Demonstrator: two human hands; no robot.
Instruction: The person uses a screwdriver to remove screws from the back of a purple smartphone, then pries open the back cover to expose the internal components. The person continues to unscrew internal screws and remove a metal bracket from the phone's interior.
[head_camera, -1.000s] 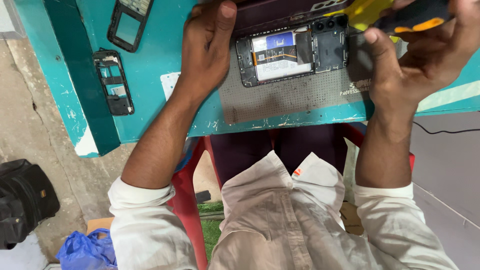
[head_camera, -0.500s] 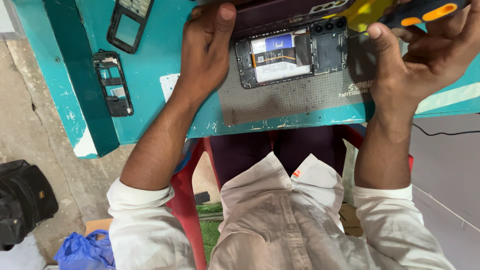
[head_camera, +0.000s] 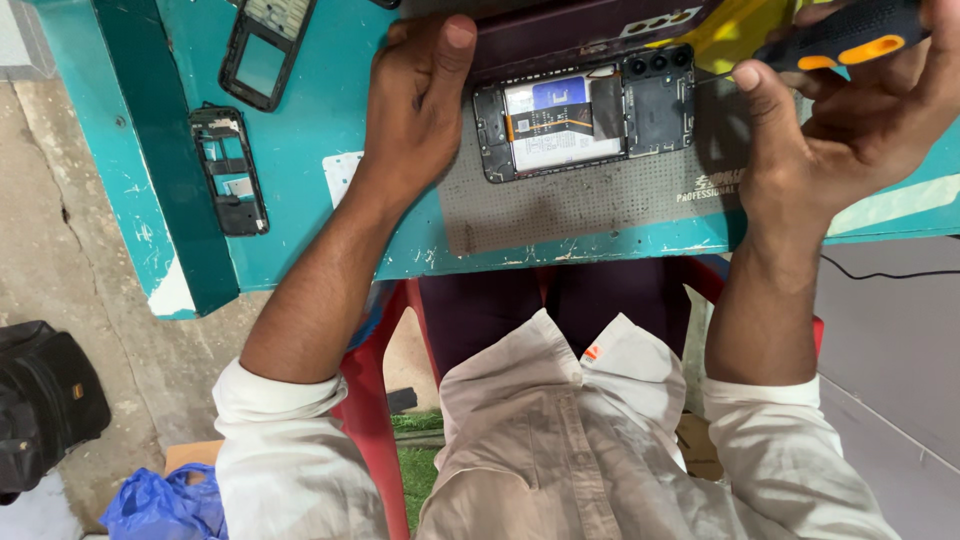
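The left hand (head_camera: 420, 100) reaches up from the lower middle of the frame on a straight forearm, its fingers curled loosely and its thumb lying along the left end of the opened phone (head_camera: 585, 112), pressing that end down without closing around anything. The right hand (head_camera: 850, 120) comes up on the right side of the frame with the wrist bent inward, its fingers wrapped tight around a black and orange screwdriver (head_camera: 840, 42) whose thin tip points left toward the camera end of the phone. The phone lies back-open in the upper centre, between the two hands, on a grey dotted mat (head_camera: 590, 205) that reaches the near edge of the teal surface (head_camera: 310, 150). A dark phone cover (head_camera: 590, 30) sits just above the phone, touching its upper edge. In the upper left of the frame, well apart from the hands, lie two stripped phone frames (head_camera: 230, 170). Bare surface stays open between them and the left hand. Below the edge, a black bag (head_camera: 40, 400) sits on the floor at lower left.
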